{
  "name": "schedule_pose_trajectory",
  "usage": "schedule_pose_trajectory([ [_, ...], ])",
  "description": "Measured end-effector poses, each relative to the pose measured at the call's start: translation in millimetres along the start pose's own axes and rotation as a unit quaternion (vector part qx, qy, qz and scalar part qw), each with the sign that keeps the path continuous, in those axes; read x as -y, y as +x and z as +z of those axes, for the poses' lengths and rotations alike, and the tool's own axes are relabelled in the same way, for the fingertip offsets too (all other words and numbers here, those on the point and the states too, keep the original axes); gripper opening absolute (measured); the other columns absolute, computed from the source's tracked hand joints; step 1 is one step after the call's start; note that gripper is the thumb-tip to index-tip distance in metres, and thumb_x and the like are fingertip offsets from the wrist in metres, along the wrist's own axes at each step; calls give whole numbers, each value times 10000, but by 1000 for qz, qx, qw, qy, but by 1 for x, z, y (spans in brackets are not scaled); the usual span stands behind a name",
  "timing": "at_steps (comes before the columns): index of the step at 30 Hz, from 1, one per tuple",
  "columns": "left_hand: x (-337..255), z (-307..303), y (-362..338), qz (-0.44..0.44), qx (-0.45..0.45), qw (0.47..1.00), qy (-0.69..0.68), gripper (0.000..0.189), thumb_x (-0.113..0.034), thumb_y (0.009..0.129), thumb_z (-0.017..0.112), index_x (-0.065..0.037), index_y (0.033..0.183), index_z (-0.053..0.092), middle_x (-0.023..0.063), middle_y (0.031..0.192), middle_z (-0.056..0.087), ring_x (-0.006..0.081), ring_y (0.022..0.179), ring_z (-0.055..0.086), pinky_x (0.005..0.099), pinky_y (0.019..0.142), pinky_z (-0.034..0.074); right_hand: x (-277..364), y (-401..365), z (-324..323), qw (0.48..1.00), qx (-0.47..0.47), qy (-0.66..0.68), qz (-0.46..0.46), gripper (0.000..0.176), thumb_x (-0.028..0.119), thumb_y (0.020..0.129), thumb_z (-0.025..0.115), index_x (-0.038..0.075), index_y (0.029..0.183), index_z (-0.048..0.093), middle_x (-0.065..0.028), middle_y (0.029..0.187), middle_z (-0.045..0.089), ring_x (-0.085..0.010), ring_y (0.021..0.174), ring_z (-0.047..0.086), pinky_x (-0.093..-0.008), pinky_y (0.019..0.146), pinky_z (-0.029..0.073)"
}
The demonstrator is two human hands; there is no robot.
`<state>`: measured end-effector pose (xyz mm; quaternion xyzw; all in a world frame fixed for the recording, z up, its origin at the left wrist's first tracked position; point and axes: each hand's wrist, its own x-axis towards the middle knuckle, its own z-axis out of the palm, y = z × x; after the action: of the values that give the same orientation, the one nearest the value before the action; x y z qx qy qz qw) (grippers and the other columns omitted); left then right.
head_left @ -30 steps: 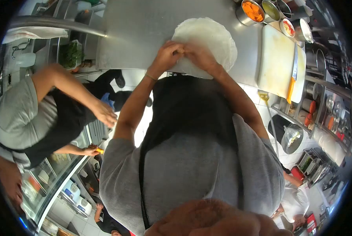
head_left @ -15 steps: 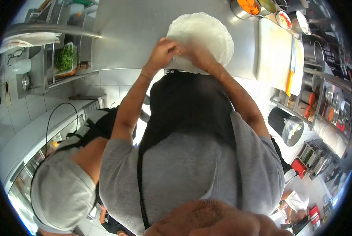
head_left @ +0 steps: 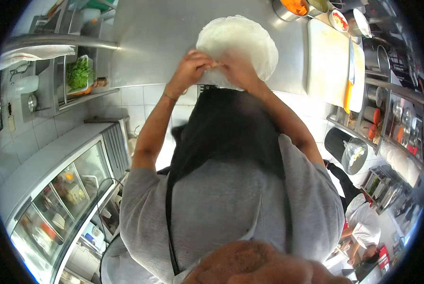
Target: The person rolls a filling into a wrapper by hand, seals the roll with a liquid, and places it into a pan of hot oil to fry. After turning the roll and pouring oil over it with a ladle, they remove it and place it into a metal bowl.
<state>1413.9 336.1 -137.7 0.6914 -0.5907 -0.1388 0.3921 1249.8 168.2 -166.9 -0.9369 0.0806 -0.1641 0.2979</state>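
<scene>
Left hand: we see the left hand (head_left: 189,67) bunched, its fingertips pinching the near edge of the round white sheet (head_left: 242,40); a thin band circles the wrist.
Right hand: the right hand (head_left: 237,67) is bunched too, pinching the same edge, its fingertips touching those of the left.
Sheet: it lies flat on the steel counter (head_left: 160,38), at the near edge, straight ahead of the person; we cannot tell whether it is one sheet or a stack.
Right of the sheet: we note a pale cutting board (head_left: 328,61) with an orange-handled knife (head_left: 350,78) lying along its right side.
Far right corner: metal tubs (head_left: 292,7) stand there, one holding orange pieces.
Left: a tray of green herbs (head_left: 79,73) sits on a shelf beside the counter; a glass-fronted cabinet (head_left: 55,194) stands nearer us.
Near right: a co-worker in white (head_left: 363,227) bends over, well apart from the counter.
</scene>
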Motion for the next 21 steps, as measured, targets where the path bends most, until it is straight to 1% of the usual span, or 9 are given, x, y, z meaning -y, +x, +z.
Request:
schedule_pose_trajectory([
  [3,-6,3,-3,16,-36,999,26,181,-83,847,775,-74,1028,781,43,1076,736,251,1042,643,397,955,503,12,-3,-8,1000,-29,11,-2,140,241,873,761,164,986,792,-30,1180,594,-251,1107,539,-453,902,376],
  [6,-11,2,0,8,-32,999,42,184,-94,844,782,-85,1028,784,40,1059,734,253,1015,635,389,924,507,3,-3,-1,999,-29,40,-7,133,242,882,757,161,980,797,-37,1168,605,-255,1120,535,-451,909,369],
  [9,-27,0,3,-69,-46,996,-12,159,-92,849,782,-87,1008,788,40,1029,731,253,980,630,374,896,508,-13,-3,0,995,-12,95,-6,138,238,871,762,149,976,782,-46,1141,602,-263,1127,526,-440,918,366],
  [11,-14,8,1,-25,-42,999,9,204,-91,850,783,-86,1055,775,45,1015,729,257,982,628,370,890,510,-14,-6,0,995,-25,94,-6,160,226,863,764,137,997,764,-47,1135,598,-270,1133,519,-434,920,368],
  [12,-13,11,0,-4,-39,999,19,227,-90,851,784,-86,1078,769,48,1007,728,259,983,627,368,887,510,-15,-9,1,997,-5,81,-1,179,222,859,765,133,1014,753,-49,1136,594,-275,1127,523,-436,922,372],
  [14,-11,16,0,-14,-35,999,21,247,-96,846,792,-88,1091,765,50,985,725,261,978,626,371,888,509,-18,-6,2,998,33,54,4,219,214,850,766,125,1047,731,-53,1139,586,-284,1113,531,-439,927,379],
  [15,-12,16,2,-18,-35,999,22,256,-98,843,795,-88,1097,763,51,975,723,262,976,625,372,889,508,-20,-8,1,998,29,62,7,219,198,850,761,118,1051,727,-60,1127,587,-291,1094,535,-443,922,389],
  [18,-20,16,5,-104,-47,993,-7,277,-111,840,799,-94,1113,755,35,990,717,253,993,613,384,907,495,-23,-11,-5,996,3,88,13,213,152,846,747,88,1047,718,-80,1094,586,-310,1039,546,-452,911,419],
  [21,-25,17,5,-49,-63,996,28,269,-105,839,796,-95,1105,754,21,995,705,244,1029,598,393,959,460,-20,-17,-14,994,-10,107,21,211,113,838,741,48,1036,709,-104,1088,583,-331,1015,554,-458,914,447],
])
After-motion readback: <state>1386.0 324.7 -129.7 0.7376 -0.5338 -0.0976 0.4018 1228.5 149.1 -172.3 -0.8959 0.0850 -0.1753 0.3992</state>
